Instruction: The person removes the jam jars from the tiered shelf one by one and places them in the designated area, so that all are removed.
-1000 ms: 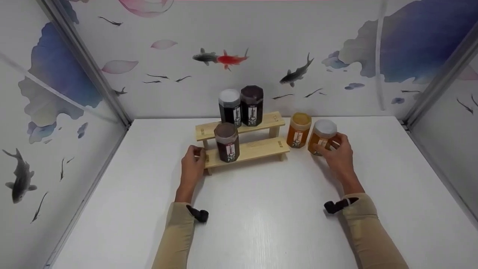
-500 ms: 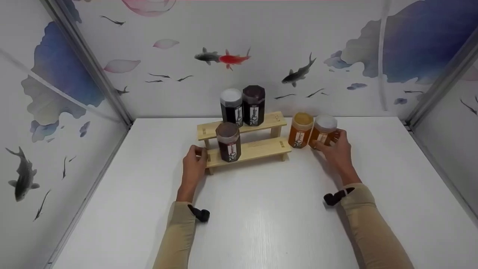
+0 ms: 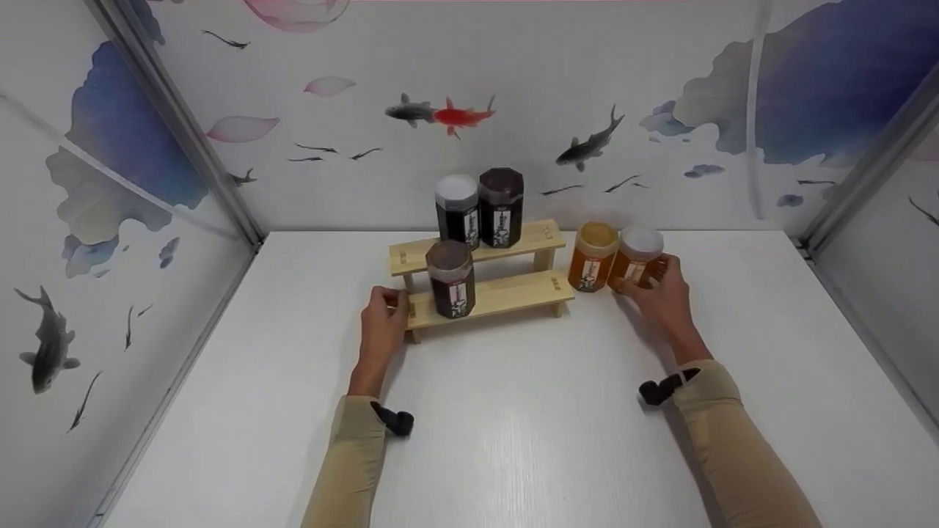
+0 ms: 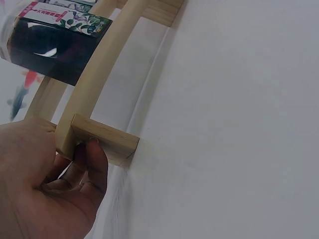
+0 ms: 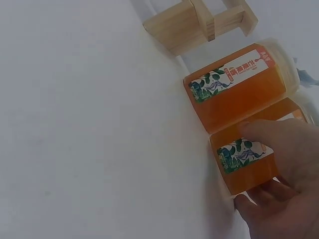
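My left hand (image 3: 383,328) grips the left end of a two-step wooden rack (image 3: 517,292); in the left wrist view its fingers (image 4: 94,172) curl under the end of the lower board. An orange-amber jar with a white lid (image 3: 642,242) is held by my right hand (image 3: 666,299), thumb across its labelled front and fingers round the far side. Right beside it, on the rack side, stands a second amber jar (image 3: 591,264) with a yellowish lid. The right wrist view shows the two jars side by side, labels facing the same way.
On the rack's upper step stand a dark jar with a white lid (image 3: 458,216) and a dark jar with a dark lid (image 3: 502,213). Another dark jar (image 3: 451,282) sits toward the left of the lower step. The white table (image 3: 499,433) meets a printed back wall (image 3: 330,191).
My right hand has slid the white-lidded amber jar back and slightly left, close against the other amber jar, then stayed there. The left hand keeps its place on the rack.
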The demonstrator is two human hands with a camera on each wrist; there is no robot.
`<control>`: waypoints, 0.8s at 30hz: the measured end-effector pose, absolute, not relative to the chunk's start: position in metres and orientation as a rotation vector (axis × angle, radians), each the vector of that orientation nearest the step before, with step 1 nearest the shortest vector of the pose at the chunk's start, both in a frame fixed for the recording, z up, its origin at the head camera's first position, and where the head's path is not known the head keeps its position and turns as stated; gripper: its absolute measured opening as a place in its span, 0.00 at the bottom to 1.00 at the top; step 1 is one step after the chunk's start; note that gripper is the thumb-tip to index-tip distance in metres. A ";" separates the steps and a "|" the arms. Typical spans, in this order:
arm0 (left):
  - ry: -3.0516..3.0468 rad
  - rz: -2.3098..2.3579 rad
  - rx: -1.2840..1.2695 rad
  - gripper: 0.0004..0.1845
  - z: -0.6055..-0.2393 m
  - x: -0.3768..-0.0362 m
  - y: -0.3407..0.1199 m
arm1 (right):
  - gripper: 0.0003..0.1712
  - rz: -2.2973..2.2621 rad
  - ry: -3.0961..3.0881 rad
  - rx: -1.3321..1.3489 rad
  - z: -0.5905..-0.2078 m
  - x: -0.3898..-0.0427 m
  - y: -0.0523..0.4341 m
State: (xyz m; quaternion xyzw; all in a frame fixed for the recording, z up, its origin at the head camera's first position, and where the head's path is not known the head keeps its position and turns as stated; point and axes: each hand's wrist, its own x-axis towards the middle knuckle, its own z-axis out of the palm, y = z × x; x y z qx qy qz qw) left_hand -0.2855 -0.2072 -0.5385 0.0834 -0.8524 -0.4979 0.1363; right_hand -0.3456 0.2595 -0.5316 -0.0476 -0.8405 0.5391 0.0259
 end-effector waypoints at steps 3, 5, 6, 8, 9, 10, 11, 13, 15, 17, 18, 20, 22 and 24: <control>-2.466 -1.443 0.240 0.12 -0.538 -0.285 -0.207 | 0.56 1.660 -2.587 -0.120 -0.531 -0.345 0.259; -2.467 -1.444 0.239 0.12 -0.538 -0.285 -0.207 | 0.56 1.653 -2.586 -0.103 -0.531 -0.345 0.258; -2.471 -1.443 0.241 0.11 -0.538 -0.285 -0.207 | 0.56 1.657 -2.584 -0.095 -0.530 -0.344 0.258; -2.475 -1.443 0.244 0.11 -0.539 -0.286 -0.207 | 0.59 1.665 -2.579 -0.088 -0.529 -0.344 0.258; -2.477 -1.441 0.244 0.11 -0.539 -0.286 -0.207 | 0.60 1.661 -2.576 -0.088 -0.528 -0.343 0.257; -2.478 -1.441 0.245 0.11 -0.539 -0.286 -0.207 | 0.62 1.654 -2.568 -0.084 -0.526 -0.343 0.256; -2.478 -1.441 0.245 0.11 -0.539 -0.286 -0.207 | 0.63 1.642 -2.557 -0.080 -0.524 -0.342 0.255; -2.480 -1.440 0.245 0.11 -0.539 -0.286 -0.207 | 0.65 1.600 -2.514 -0.072 -0.520 -0.340 0.250; -2.481 -1.441 0.245 0.11 -0.539 -0.286 -0.207 | 0.65 1.531 -2.459 -0.062 -0.515 -0.338 0.244; -2.484 -1.443 0.245 0.11 -0.538 -0.286 -0.207 | 0.64 1.463 -2.391 -0.047 -0.508 -0.336 0.236; -2.487 -1.445 0.246 0.11 -0.538 -0.286 -0.207 | 0.64 1.423 -2.356 -0.032 -0.505 -0.334 0.232; -2.487 -1.448 0.243 0.11 -0.538 -0.286 -0.207 | 0.62 1.349 -2.294 0.014 -0.498 -0.331 0.222; -2.485 -1.451 0.237 0.11 -0.538 -0.285 -0.207 | 0.60 1.277 -2.249 0.077 -0.491 -0.327 0.212; -2.479 -1.451 0.228 0.11 -0.538 -0.285 -0.207 | 0.57 1.222 -2.219 0.155 -0.486 -0.322 0.199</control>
